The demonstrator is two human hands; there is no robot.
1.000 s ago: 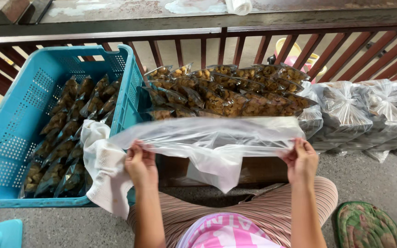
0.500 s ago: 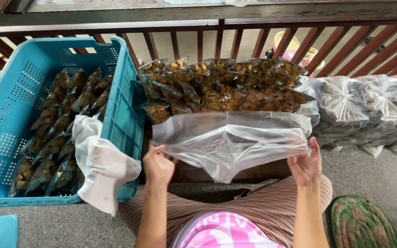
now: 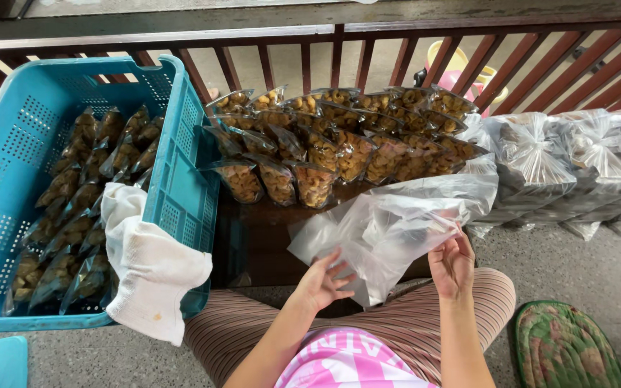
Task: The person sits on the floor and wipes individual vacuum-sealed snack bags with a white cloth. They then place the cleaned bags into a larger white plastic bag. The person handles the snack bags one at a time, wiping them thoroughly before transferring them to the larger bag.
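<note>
A large clear plastic bag [image 3: 397, 215] hangs crumpled over my lap. My right hand [image 3: 453, 264] pinches its right edge. My left hand [image 3: 323, 282] is under the bag's lower left part, fingers spread and touching the film. Just beyond the bag, several small clear packets of brown snacks [image 3: 339, 147] stand in rows on a dark low surface.
A blue plastic crate [image 3: 174, 194] at the left holds more snack packets [image 3: 73, 208], with a white cloth [image 3: 149, 262] draped over its near corner. Tied clear bags [image 3: 576, 165] are piled at the right. A red wooden railing [image 3: 339, 57] runs behind. A green patterned mat [image 3: 562, 348] lies lower right.
The bag was held stretched wide between both hands; now it is bunched to the right. My left hand has let go of the edge and moved under the bag.
</note>
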